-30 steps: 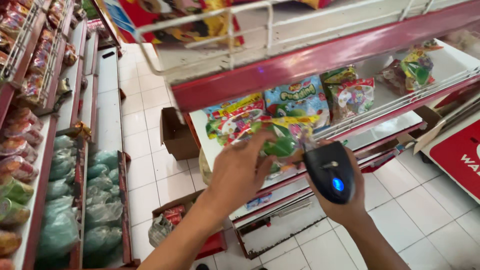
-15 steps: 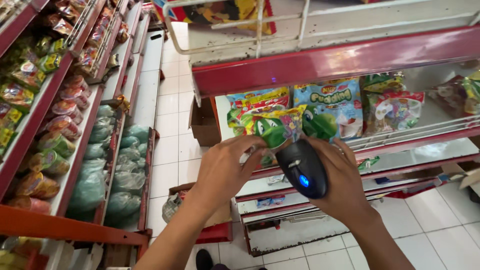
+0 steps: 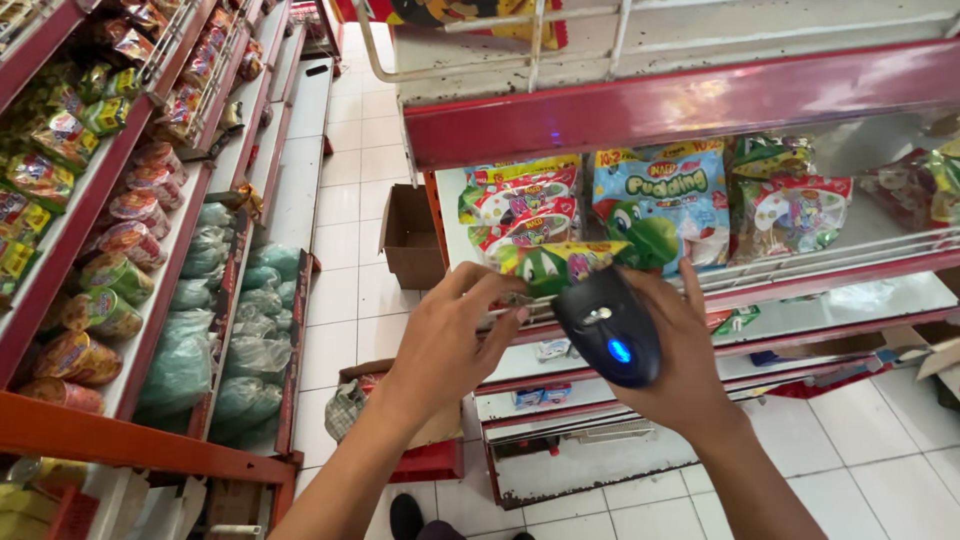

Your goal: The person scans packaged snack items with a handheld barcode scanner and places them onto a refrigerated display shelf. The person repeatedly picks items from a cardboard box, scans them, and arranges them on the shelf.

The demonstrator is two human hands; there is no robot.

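Up front, the left hand (image 3: 450, 335) pinches the lower edge of a green-and-yellow snack packet (image 3: 558, 265) between its fingertips, just before the red shelf (image 3: 660, 105). Beside it, the right hand (image 3: 680, 365) wraps its fingers around a black handheld scanner (image 3: 608, 325), touching the packet.

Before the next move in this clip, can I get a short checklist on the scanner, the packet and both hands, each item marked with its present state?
1. Right hand grips the black handheld scanner: ok.
2. Scanner light on, blue glow showing: ok.
3. Left hand pinches the lower edge of the green and yellow snack packet: ok.
4. Scanner's reading end aimed at the packet's code: cannot tell, the code is hidden.
5. Packet rests on the red shelf unit's tier among other packets: ok.
6. Cardboard box on the floor stands apart from both hands: ok.
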